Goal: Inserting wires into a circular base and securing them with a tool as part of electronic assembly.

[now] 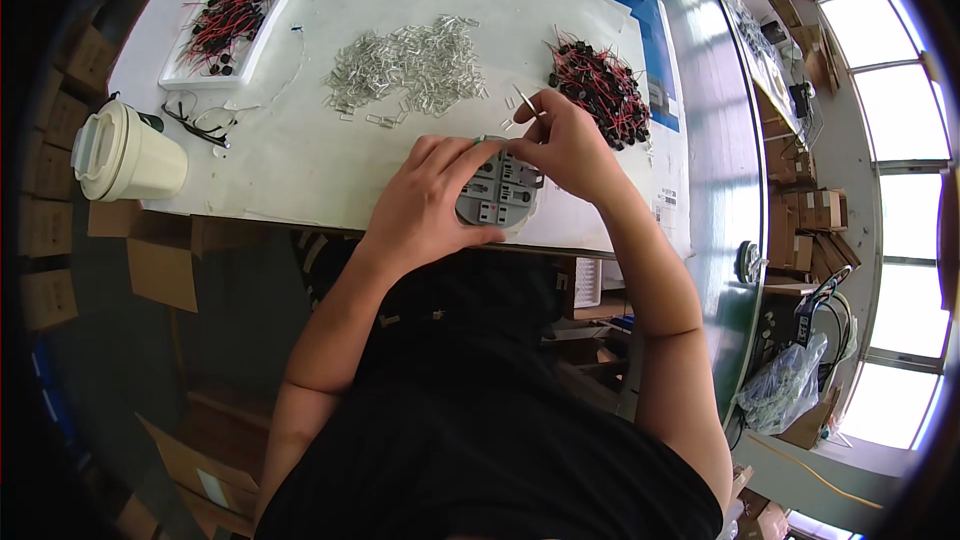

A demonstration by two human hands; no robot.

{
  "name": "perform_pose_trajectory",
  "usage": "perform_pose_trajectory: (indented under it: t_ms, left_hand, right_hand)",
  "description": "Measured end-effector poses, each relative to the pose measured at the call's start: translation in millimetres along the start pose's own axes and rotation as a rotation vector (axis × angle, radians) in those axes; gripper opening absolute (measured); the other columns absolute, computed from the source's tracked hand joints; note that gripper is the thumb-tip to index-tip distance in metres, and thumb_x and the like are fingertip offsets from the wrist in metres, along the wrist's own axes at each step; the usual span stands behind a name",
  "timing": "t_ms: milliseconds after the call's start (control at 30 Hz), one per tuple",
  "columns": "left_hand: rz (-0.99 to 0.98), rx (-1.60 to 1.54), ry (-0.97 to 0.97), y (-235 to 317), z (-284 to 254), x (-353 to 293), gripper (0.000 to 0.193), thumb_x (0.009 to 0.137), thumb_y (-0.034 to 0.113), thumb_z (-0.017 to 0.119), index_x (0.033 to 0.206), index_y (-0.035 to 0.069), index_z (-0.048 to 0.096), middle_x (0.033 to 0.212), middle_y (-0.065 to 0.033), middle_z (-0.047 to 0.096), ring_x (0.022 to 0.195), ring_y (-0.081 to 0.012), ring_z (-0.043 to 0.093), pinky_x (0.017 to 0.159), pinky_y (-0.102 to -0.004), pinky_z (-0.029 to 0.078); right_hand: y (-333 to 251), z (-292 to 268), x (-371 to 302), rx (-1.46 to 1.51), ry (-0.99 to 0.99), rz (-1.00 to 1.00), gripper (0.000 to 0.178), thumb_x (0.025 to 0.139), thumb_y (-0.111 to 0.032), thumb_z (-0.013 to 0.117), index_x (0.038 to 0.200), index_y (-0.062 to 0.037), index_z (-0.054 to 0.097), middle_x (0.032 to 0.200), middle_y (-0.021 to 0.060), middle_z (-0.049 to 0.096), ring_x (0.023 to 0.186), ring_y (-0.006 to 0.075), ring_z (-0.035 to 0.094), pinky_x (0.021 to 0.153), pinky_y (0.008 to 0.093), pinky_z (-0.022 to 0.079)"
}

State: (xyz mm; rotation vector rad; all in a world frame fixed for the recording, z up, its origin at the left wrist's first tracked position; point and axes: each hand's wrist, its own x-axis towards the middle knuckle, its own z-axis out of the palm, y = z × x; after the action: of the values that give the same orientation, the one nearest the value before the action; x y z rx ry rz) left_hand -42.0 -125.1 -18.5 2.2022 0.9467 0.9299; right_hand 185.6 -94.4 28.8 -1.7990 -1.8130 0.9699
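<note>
A round grey fixture (487, 212) with several slots and small blocks lies at the table's front edge. My left hand (430, 190) is closed around its left side, the thumb along the near rim and the fingers over the top. My right hand (565, 145) pinches a thin, pointed metal tool (527, 101), its tip sticking up past the fingers. The right thumb and fingertips meet the fixture's far right side, close to the left fingertips. What lies under those fingertips is hidden. Beyond the hands spreads a pile of small U-shaped metal pieces (410, 65).
Right of the metal pieces lies a heap of black parts with red wires (600, 90). A white tray (215, 81) at the far left holds more of them. Eyeglasses (197, 126) and a cream lidded cup (150, 155) are at the left edge. Cardboard boxes (165, 265) stand below.
</note>
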Motion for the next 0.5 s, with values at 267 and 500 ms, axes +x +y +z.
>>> perform_pose_trajectory:
  t_ms: [267,500]
  left_hand:
    - [0.009,-0.001,-0.018,-4,-2,-2,0.098,0.062,0.033,0.098,0.148,0.012,0.058,0.134,-0.0087,0.062,0.126,-0.0340,0.055,0.107,-0.0464,0.050]
    - [0.053,-0.031,0.030,-6,-6,2,0.081,0.071,0.032,0.096,0.142,0.010,0.063,0.129,-0.0102,0.066,0.119,-0.0321,0.060,0.103,-0.0441,0.052]
  right_hand:
    - [4,-7,2,-0.001,0.017,0.011,0.035,0.090,-0.027,0.082,0.104,0.0024,0.070,0.073,0.0111,0.070,0.066,0.0165,0.067,0.062,0.0325,0.052]
    - [16,1,-11,0.084,-0.025,0.041,0.031,0.097,-0.030,0.078,0.103,0.0005,0.071,0.075,0.0065,0.069,0.062,0.0113,0.060,0.056,0.0281,0.046]
